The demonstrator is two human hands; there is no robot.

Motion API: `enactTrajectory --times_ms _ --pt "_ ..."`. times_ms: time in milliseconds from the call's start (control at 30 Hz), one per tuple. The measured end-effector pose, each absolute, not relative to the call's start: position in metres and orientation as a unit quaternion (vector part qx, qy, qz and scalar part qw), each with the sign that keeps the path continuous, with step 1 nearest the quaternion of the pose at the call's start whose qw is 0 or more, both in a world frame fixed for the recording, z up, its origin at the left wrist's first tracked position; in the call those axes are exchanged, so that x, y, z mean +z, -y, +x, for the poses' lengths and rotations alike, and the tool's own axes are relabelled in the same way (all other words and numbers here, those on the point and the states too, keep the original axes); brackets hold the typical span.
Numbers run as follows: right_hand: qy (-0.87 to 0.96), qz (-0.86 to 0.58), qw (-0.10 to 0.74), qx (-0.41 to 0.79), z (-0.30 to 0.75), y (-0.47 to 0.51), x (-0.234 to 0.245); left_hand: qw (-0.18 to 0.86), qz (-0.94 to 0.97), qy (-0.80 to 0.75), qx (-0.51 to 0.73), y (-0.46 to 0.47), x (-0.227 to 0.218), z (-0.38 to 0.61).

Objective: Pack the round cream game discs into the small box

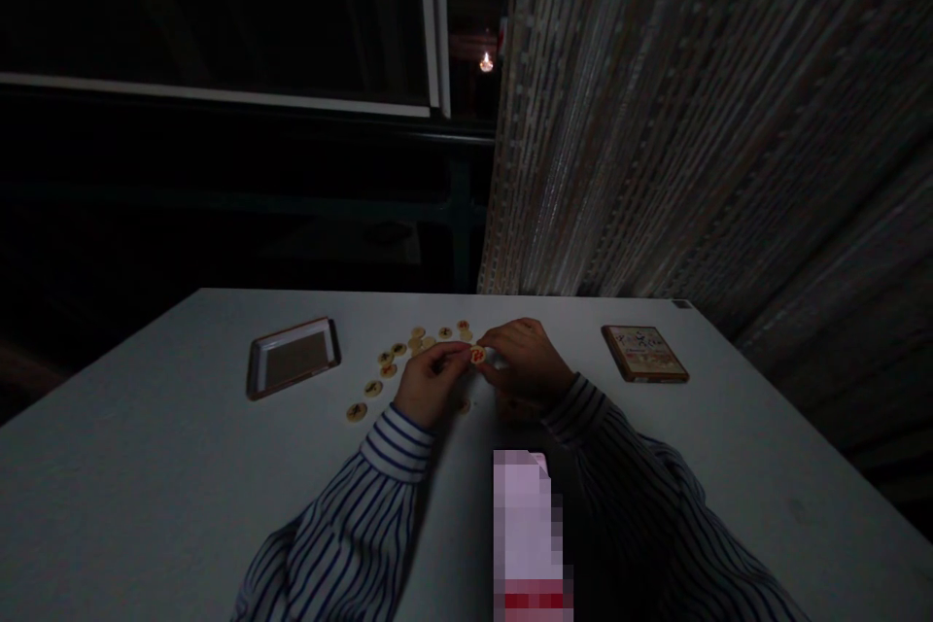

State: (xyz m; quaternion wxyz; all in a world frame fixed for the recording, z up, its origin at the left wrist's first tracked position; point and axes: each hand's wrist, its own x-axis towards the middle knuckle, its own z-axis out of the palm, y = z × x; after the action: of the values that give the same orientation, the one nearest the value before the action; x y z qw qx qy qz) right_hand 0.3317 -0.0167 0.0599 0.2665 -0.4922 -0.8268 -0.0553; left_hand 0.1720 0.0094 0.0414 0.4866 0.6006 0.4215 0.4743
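Note:
A round xiangqi piece [477,356] with a red character faces up between my two hands. My left hand [430,381] is closed, pinching it from the left with thumb and forefinger. From the right, the fingers of my right hand [531,360] close on the same piece. Several loose pale round pieces [373,389] with dark or red characters lie in a rough curve beyond and left of my left hand. One more piece [465,405] lies partly in shadow between my wrists. Something under my right hand is too dark to make out.
All this is on a white table [182,466]. An open shallow tin [293,358] lies at the left; a flat box or lid [645,353] with printed characters lies at the right. A pixelated pink phone-like screen [529,525] is near me. A string curtain [619,117] hangs behind the table.

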Motion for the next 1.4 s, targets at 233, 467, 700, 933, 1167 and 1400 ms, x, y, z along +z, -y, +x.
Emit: enactTrajectory --times_ms 233,467,700,933,1167,1400 --pt "0.811 -0.509 0.282 -0.062 0.351 0.019 0.058 0.494 0.623 -0.401 0.455 -0.015 0.044 0.193" --pt "0.808 -0.513 0.284 -0.048 0.369 0.017 0.059 0.503 0.635 -0.384 0.443 -0.02 0.047 0.208" --pt "0.815 -0.51 0.271 -0.034 0.385 0.018 0.066 0.519 0.623 -0.383 0.443 -0.024 0.048 0.221" --pt "0.815 -0.518 0.257 -0.028 0.397 0.019 0.069 0.538 0.626 -0.374 0.424 -0.028 0.057 0.232" --pt "0.81 -0.527 0.254 -0.028 0.399 0.02 0.07 0.562 0.629 -0.348 0.409 -0.032 0.053 0.236" --pt "0.802 -0.511 0.31 0.01 0.399 0.017 0.067 0.563 0.632 -0.339 0.411 -0.034 0.059 0.233"
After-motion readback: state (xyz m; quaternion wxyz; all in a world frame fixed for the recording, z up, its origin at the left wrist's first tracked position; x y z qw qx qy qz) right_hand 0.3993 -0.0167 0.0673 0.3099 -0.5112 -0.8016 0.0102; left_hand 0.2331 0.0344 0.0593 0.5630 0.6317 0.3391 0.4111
